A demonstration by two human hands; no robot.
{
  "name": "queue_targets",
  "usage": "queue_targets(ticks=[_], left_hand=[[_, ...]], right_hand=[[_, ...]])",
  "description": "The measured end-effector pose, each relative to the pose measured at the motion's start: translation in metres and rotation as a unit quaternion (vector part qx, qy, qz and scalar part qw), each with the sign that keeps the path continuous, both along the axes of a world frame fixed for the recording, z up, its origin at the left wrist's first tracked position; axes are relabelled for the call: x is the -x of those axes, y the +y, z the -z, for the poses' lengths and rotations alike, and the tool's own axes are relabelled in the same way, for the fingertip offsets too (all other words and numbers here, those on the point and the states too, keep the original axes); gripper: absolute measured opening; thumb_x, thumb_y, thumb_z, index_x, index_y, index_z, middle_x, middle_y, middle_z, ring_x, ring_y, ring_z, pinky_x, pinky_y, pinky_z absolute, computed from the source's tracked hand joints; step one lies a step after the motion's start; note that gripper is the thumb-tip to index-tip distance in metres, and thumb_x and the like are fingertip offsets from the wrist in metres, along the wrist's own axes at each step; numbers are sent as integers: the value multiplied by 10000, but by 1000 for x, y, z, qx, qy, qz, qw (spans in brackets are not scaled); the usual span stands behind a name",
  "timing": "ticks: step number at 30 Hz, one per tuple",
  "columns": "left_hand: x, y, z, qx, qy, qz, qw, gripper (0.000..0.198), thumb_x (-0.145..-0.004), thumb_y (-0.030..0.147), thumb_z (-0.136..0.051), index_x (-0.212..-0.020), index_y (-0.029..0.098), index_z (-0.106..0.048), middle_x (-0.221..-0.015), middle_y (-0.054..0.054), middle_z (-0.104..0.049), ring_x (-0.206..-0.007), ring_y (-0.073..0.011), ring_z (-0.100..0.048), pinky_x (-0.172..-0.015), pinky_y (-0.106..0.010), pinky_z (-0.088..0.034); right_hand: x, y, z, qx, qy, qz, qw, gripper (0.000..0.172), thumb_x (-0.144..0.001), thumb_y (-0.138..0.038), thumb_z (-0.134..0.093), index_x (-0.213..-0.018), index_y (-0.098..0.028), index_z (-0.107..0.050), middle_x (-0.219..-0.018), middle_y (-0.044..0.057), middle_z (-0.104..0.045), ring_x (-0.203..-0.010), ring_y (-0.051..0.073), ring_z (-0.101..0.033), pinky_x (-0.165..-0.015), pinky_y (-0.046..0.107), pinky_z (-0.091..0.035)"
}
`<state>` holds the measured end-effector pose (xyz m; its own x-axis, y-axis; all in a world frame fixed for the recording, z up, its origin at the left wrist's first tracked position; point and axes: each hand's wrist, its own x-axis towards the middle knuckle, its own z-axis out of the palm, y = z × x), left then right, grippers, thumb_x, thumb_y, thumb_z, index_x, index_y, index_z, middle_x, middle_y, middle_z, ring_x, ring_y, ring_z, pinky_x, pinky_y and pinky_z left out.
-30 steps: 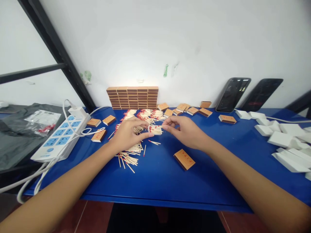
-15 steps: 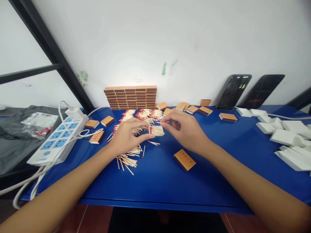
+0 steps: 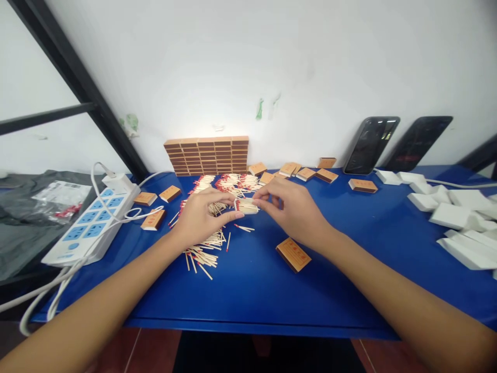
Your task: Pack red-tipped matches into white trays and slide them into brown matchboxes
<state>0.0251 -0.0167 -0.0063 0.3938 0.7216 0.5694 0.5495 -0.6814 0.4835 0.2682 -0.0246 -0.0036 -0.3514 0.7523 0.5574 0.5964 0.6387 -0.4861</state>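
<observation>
My left hand point(image 3: 205, 216) grips a small white matchbox tray point(image 3: 236, 203) between thumb and fingers at its left end. Red-headed matches point(image 3: 246, 207) lie side by side in the tray, heads to the left. At the tray's right end, my right hand point(image 3: 289, 207) has thumb and forefinger pinched against the match ends; what lies between the fingertips is hidden. A heap of loose matches point(image 3: 202, 256) spreads behind and below my left hand, partly covered by it. An orange matchbox sleeve point(image 3: 293, 254) lies in front of my right hand.
A stack of matchboxes point(image 3: 207, 157) stands against the wall. More boxes point(image 3: 289, 169) lie around the blue table point(image 3: 248, 295). White trays point(image 3: 452, 215) are piled at right, near two phones point(image 3: 371, 146). A power strip point(image 3: 87, 220) with cables sits at left.
My right fingertips have come down onto the tray's right end; a match showed between them before. The matches in the tray now look more tilted up. The view has shifted slightly.
</observation>
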Motion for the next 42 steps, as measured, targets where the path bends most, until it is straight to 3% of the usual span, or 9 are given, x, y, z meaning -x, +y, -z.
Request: queue_targets(ticks=[3,10,14,19,26,30,33,38,42], left_hand=[[-2,-2,0,2,4,10,1000,285,-831,453,-873,-1013,243,-810,-1017,-31,-822,-934,-226,-760,-896,-365,-593],[2,0,-4,-2,4,-42,999,321,-828,503,-860,-1010,243,-817,-1029,-38,-824,-969,-247,-763,-904,-371,-595],[3,3,-4,-8,-4,-73,997,292,-848,490,-843,-960,222,-809,-1011,-46,-825,-967,-255,-769,-894,-375,-600],[3,5,-1,-3,8,-69,998,327,-843,521,-840,-972,222,-812,-1023,-48,-824,-984,-260,-769,-907,-378,-599],[3,5,0,-1,21,-55,998,348,-848,547,-827,-989,230,-812,-1031,-54,-822,-969,-258,-761,-893,-387,-589],[1,1,1,-5,26,-22,999,316,-842,514,-845,-1001,243,-813,-1003,-45,-824,-929,-245,-758,-872,-384,-589],[-2,-1,2,-10,32,3,999,299,-854,502,-839,-1017,253,-814,-1020,-37,-825,-938,-234,-759,-885,-371,-587],[1,2,2,6,15,-35,999,360,-845,570,-823,-1002,246,-818,-1008,-40,-827,-950,-247,-768,-894,-371,-594],[3,5,1,7,1,-66,998,351,-845,560,-824,-968,231,-815,-1014,-44,-827,-966,-254,-776,-898,-372,-607]], right_hand=[[-1,0,0,-4,-14,-30,999,149,-1016,-264,-617,-962,-224,-750,-889,44,-672,-767,178,-567,-735,325,-426],[-1,-9,-15,1,-25,15,1000,135,-973,-289,-667,-871,-214,-715,-822,30,-644,-729,174,-538,-728,337,-404],[6,-13,-2,85,-98,-31,991,123,-929,-321,-738,-906,-203,-712,-909,41,-659,-770,170,-575,-711,318,-410],[9,-15,9,145,-142,-52,978,78,-964,-199,-673,-889,-198,-693,-939,43,-663,-838,176,-602,-729,307,-417],[1,-9,-4,119,-79,-59,988,113,-968,-244,-677,-860,-209,-679,-840,22,-637,-758,166,-556,-699,301,-407],[2,-1,0,39,-35,-5,999,80,-967,-233,-666,-891,-209,-664,-847,24,-628,-754,170,-539,-702,309,-393],[2,2,4,11,-40,-7,999,99,-983,-227,-634,-892,-207,-666,-857,33,-627,-771,176,-542,-717,317,-391],[0,-2,-3,-3,-31,-16,999,64,-967,-218,-649,-907,-209,-669,-870,38,-643,-794,185,-561,-737,326,-395],[2,-7,1,64,-64,-59,994,85,-935,-275,-730,-917,-210,-678,-907,34,-655,-828,184,-591,-738,316,-419]])
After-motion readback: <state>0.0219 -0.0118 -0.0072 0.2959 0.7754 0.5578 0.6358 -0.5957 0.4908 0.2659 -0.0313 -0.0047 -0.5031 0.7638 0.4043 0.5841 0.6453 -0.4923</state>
